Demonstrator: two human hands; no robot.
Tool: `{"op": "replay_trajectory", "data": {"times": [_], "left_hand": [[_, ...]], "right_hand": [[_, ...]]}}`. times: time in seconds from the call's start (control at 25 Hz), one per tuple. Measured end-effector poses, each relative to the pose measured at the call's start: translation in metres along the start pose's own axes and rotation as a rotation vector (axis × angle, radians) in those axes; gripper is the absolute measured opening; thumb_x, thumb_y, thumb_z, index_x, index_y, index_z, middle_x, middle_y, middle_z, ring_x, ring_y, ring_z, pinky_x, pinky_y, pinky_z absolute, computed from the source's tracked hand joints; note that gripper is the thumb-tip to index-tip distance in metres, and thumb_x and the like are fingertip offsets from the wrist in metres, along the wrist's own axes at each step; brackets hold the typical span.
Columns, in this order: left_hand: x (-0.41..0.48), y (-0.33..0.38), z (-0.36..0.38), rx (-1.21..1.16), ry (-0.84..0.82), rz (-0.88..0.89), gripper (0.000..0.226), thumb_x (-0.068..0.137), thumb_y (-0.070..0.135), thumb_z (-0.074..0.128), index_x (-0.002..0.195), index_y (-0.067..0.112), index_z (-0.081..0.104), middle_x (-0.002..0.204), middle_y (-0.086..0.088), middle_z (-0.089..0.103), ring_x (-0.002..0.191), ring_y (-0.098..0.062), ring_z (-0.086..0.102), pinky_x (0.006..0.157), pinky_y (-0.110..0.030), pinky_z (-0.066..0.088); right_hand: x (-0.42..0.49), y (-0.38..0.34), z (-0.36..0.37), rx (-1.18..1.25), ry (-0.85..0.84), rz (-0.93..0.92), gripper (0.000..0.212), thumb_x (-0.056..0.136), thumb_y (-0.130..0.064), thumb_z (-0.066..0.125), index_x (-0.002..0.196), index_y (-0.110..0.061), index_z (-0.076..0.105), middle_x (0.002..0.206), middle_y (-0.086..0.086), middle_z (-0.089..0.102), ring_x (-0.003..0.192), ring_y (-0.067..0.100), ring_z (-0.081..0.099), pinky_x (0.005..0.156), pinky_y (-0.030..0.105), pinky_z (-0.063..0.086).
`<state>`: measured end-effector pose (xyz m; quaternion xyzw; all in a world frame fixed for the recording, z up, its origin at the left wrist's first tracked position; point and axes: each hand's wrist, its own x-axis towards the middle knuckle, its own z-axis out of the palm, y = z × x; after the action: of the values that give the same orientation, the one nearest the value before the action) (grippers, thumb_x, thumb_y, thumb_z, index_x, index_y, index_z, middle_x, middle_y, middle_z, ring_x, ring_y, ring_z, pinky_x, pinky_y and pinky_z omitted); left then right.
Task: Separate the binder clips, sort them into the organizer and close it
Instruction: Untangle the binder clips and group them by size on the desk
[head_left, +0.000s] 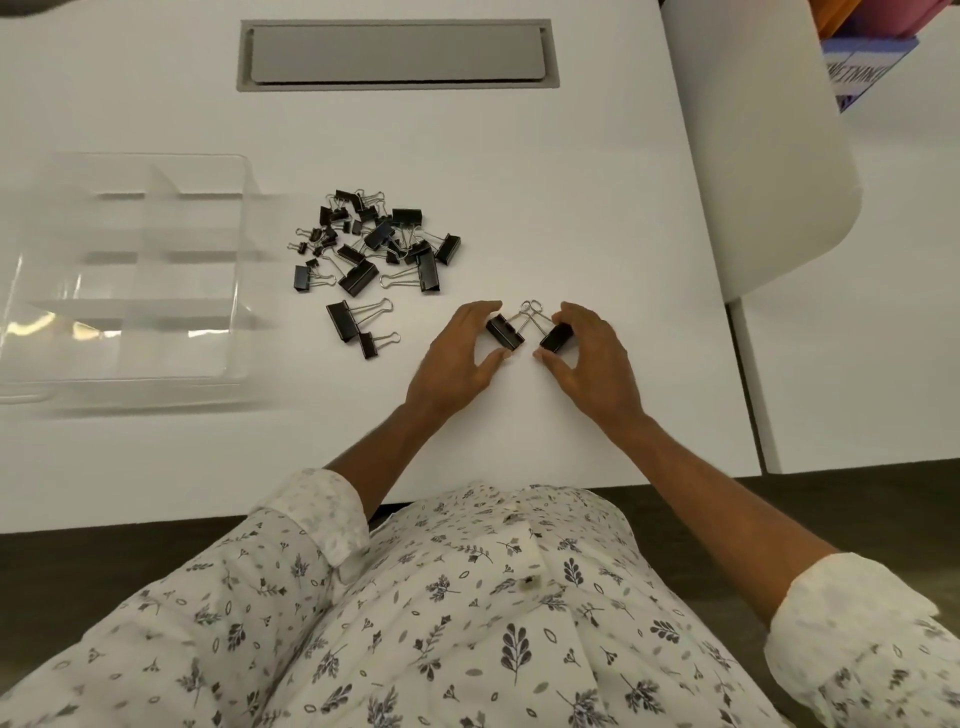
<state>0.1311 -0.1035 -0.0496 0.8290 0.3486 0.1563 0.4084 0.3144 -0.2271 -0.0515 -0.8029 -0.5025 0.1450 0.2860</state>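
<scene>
From the head camera, looking down, we see a white table (571, 208) with a grey hatch (397, 54) set into its far side.

Near the table's front edge both hands are at work. Our left hand (457, 358) is curled round the left clip (505, 332), a black one, with the forefinger at its far end and the thumb at its near end. Our right hand (587, 358) grasps the right clip (556, 338) in the same way, fingers over the top and thumb below. The two clips lie on the table close together, and their wire handles (530, 309) cross each other at the far side, between the two hands.

To the left and farther off lies the pile of clips (374, 241), black, of several sizes and tangled together. Just on the near side of it are two more clips (358, 327), one large and one smaller, touching each other.

At the left edge of the table stands the clear organizer (156, 228), open at the top and split by dividers into compartments. It is blurred, so we cannot tell how its lid lies.

A white curved chair back (769, 156) stands at the right. Our rolled floral sleeves (322, 514) fill the foreground.
</scene>
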Motion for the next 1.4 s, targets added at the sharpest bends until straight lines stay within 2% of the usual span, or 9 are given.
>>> {"op": "replay_trajectory", "data": {"times": [0.28,0.44,0.56,0.68,0.96,1.12,1.2,1.28,1.4], "left_hand": [[-0.012,-0.04,-0.043,0.154,0.123,-0.021,0.046,0.103,0.032,0.058,0.144,0.015,0.05,0.148,-0.004,0.053,0.145,-0.021,0.041,0.12,-0.043,0.036],[-0.026,-0.066,-0.081,0.184,0.232,-0.086,0.041,0.101,0.025,0.059,0.14,0.013,0.055,0.146,-0.004,0.055,0.144,-0.021,0.041,0.12,-0.039,0.035],[-0.035,-0.082,-0.107,0.193,0.28,-0.098,0.037,0.099,0.017,0.059,0.136,0.01,0.058,0.14,-0.007,0.057,0.134,-0.021,0.048,0.115,-0.037,0.041],[-0.045,-0.099,-0.121,0.186,0.245,-0.178,0.039,0.102,0.02,0.057,0.139,0.012,0.058,0.148,-0.005,0.052,0.142,-0.019,0.041,0.119,-0.034,0.036],[-0.053,-0.113,-0.138,0.202,0.157,-0.181,0.055,0.097,0.037,0.067,0.145,0.013,0.055,0.152,-0.004,0.05,0.144,-0.018,0.041,0.117,-0.028,0.033],[-0.054,-0.118,-0.144,0.173,0.187,-0.201,0.053,0.094,0.026,0.071,0.142,0.012,0.056,0.146,-0.004,0.055,0.138,-0.019,0.047,0.117,-0.037,0.04],[-0.054,-0.117,-0.145,0.145,0.211,-0.198,0.051,0.092,0.021,0.07,0.14,0.01,0.057,0.144,-0.004,0.056,0.136,-0.019,0.05,0.116,-0.037,0.041],[-0.055,-0.113,-0.146,0.107,0.24,-0.18,0.048,0.092,0.019,0.068,0.138,0.009,0.059,0.142,-0.004,0.057,0.133,-0.019,0.052,0.115,-0.038,0.042],[-0.049,-0.102,-0.145,0.048,0.29,-0.142,0.043,0.091,0.02,0.068,0.133,0.011,0.063,0.136,-0.003,0.061,0.13,-0.017,0.056,0.113,-0.038,0.045]], "right_hand": [[0.022,-0.035,0.02,0.007,0.018,-0.151,0.039,0.1,-0.033,0.061,0.134,-0.013,0.058,0.147,0.002,0.054,0.144,0.019,0.04,0.116,0.039,0.039],[0.039,-0.065,0.045,-0.036,-0.064,-0.23,0.036,0.102,-0.027,0.058,0.135,-0.013,0.057,0.151,0.004,0.049,0.144,0.02,0.039,0.117,0.039,0.038],[0.057,-0.086,0.061,-0.098,-0.15,-0.253,0.046,0.102,-0.022,0.057,0.145,-0.009,0.049,0.158,0.008,0.04,0.146,0.025,0.036,0.118,0.038,0.036],[0.074,-0.106,0.077,-0.175,-0.193,-0.257,0.057,0.099,-0.016,0.059,0.152,-0.005,0.039,0.161,0.013,0.034,0.147,0.028,0.034,0.12,0.037,0.031],[0.063,-0.126,0.095,-0.212,-0.192,-0.283,0.039,0.091,-0.01,0.067,0.13,-0.003,0.06,0.14,0.011,0.055,0.128,0.031,0.05,0.1,0.045,0.051],[0.068,-0.121,0.092,-0.123,-0.189,-0.24,0.026,0.089,-0.015,0.071,0.113,-0.009,0.064,0.148,0.009,0.049,0.136,0.028,0.043,0.111,0.035,0.04],[0.072,-0.119,0.089,-0.042,-0.23,-0.208,0.022,0.088,-0.015,0.072,0.108,-0.012,0.062,0.137,0.007,0.057,0.126,0.024,0.051,0.109,0.036,0.042],[0.075,-0.117,0.087,0.007,-0.238,-0.204,0.024,0.084,-0.015,0.072,0.106,-0.013,0.062,0.114,0.002,0.066,0.105,0.024,0.06,0.097,0.046,0.05],[0.077,-0.116,0.08,0.113,-0.197,-0.134,0.037,0.082,-0.017,0.073,0.117,-0.014,0.063,0.116,0.002,0.066,0.106,0.02,0.062,0.095,0.041,0.054]]}}
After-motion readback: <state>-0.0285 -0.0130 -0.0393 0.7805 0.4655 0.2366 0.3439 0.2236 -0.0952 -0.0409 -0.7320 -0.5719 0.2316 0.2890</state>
